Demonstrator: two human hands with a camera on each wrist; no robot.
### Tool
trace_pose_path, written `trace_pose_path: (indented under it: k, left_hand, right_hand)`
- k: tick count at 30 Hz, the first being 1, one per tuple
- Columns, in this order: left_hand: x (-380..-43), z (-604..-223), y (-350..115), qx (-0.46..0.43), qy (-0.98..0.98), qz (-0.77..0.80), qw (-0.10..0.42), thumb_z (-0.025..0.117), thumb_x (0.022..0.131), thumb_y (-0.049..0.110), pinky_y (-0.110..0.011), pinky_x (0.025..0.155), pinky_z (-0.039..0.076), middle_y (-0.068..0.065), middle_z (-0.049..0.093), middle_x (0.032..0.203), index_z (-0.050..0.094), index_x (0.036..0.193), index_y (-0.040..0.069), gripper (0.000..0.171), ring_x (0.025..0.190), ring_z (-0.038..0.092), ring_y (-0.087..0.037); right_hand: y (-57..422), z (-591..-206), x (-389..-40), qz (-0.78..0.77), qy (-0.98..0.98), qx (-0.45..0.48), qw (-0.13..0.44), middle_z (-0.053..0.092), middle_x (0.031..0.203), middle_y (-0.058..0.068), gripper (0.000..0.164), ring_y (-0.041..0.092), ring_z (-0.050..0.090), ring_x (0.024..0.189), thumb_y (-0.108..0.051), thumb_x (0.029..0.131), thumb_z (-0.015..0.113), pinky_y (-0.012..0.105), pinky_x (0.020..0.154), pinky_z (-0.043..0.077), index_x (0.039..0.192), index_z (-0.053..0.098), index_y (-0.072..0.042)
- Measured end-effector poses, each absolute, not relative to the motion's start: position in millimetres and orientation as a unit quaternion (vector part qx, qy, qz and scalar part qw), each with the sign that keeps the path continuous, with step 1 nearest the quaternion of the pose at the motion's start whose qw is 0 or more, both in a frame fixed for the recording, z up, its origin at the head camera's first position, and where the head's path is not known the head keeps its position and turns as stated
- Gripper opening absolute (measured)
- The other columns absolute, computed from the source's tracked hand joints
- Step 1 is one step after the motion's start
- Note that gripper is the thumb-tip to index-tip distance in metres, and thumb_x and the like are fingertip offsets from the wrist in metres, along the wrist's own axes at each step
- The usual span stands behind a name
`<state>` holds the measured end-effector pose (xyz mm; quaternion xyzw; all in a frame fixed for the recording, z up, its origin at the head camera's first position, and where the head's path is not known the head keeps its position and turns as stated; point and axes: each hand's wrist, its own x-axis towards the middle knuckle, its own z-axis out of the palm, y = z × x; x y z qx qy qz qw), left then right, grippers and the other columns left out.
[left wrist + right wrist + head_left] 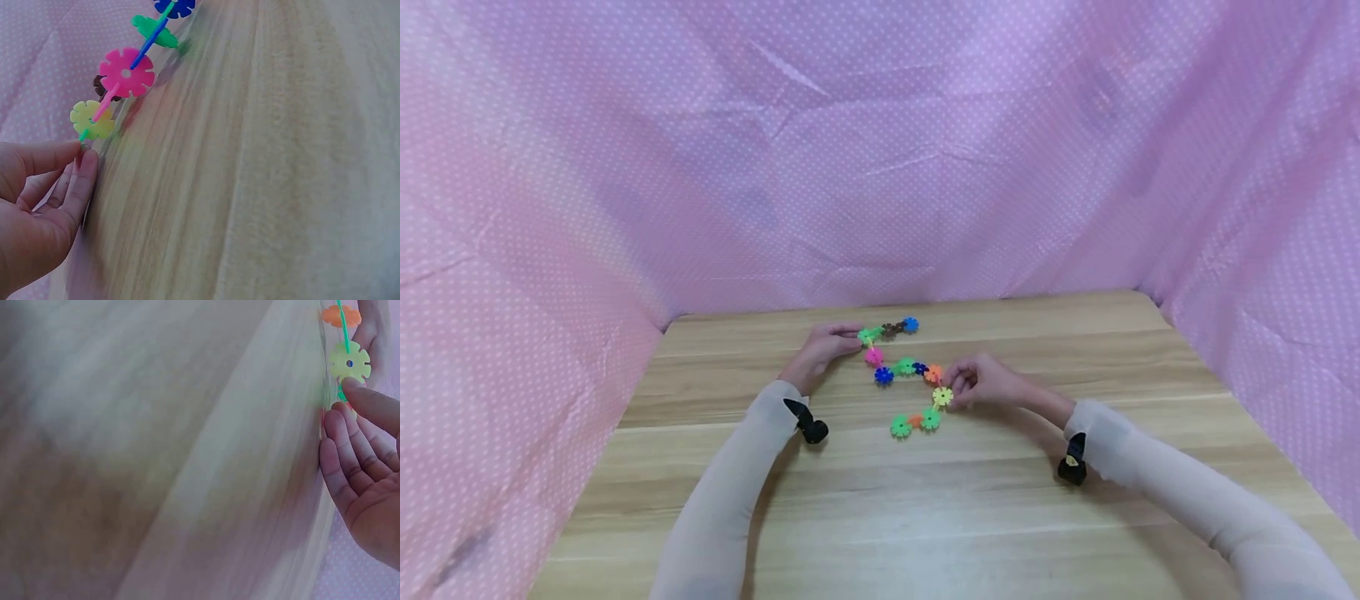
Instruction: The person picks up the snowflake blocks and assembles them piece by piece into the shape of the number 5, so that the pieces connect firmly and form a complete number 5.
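Observation:
A winding chain of interlocking plastic snowflake discs (907,367) lies on the wooden table in a rough S. Its upper end is a blue disc (911,324), its lower end a green disc (901,427). My left hand (823,348) pinches the chain's upper-left bend at a green disc (867,337); the left wrist view has thumb and fingertips meeting there, just below a yellow disc (92,120) and a pink disc (127,72). On the right bend, my right hand (988,382) holds the chain between thumb and fingers at the yellow disc (943,396), under an orange disc (934,373).
The wooden tabletop (880,517) stretches toward me on both sides of the chain. Pink dotted cloth (880,167) hangs behind the table and along its left and right sides. Each sleeve carries a black wrist camera (811,427).

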<state>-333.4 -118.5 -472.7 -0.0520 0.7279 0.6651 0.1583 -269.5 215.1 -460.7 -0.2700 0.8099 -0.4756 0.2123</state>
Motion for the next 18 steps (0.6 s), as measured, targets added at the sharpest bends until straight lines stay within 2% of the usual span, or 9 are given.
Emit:
trace_pose_path:
  k: [3, 8, 18]
  left_hand:
    - [-336, -475, -117, -0.052, 0.73, 0.663, 0.155, 0.07, 0.091, -0.005, -0.025, 0.099, 0.057, -0.009, 0.071, 0.118, 0.063, 0.137, 0.003, 0.047, 0.101, 0.067, -0.011]
    - [-339, -476, -117, -0.031, 0.744, 0.649, 0.154, 0.073, 0.09, 0.0, -0.028, 0.104, 0.054, -0.011, 0.067, 0.126, 0.062, 0.138, 0.006, 0.049, 0.107, 0.064, -0.014]
    - [-343, -480, -120, -0.013, 0.752, 0.642, 0.147, 0.074, 0.089, 0.001, -0.031, 0.108, 0.051, -0.014, 0.064, 0.132, 0.061, 0.138, 0.005, 0.051, 0.112, 0.062, -0.018]
  right_hand:
    - [213, -462, -267, -0.473, 0.813, -0.27, 0.207, 0.071, 0.086, 0.017, 0.026, 0.014, 0.066, 0.076, 0.002, 0.08, 0.083, 0.021, 0.063, 0.058, 0.103, 0.07, 0.004]
    - [211, -463, -265, -0.479, 0.812, -0.27, 0.197, 0.07, 0.085, 0.02, 0.026, 0.015, 0.065, 0.074, 0.001, 0.08, 0.084, 0.021, 0.062, 0.059, 0.102, 0.069, 0.004]
    - [204, -463, -265, -0.46, 0.818, -0.287, 0.19, 0.07, 0.083, 0.014, 0.027, 0.014, 0.064, 0.073, -0.004, 0.081, 0.085, 0.021, 0.063, 0.058, 0.102, 0.069, 0.001]
